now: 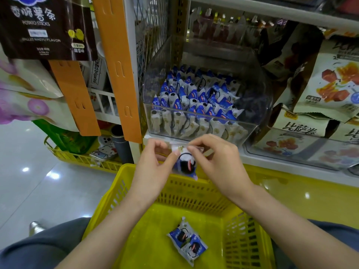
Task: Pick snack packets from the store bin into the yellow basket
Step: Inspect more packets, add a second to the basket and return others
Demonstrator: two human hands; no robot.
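Note:
A clear plastic store bin [258,105] on the shelf holds several blue-and-white snack packets [196,101]. Just below its front edge, my left hand [153,169] and my right hand [217,162] both pinch one blue-and-white packet [185,166] by its top, and it hangs above the far rim of the yellow basket [120,193]. Two packets [187,241] lie on the basket floor. The basket sits in front of me, between my knees.
Larger snack bags [328,86] fill the shelf to the right of the bin. Orange hanging strips [116,63] and a dark potato-stick bag [44,26] hang at the left. A second yellow basket [81,158] with goods stands on the shiny floor at the left.

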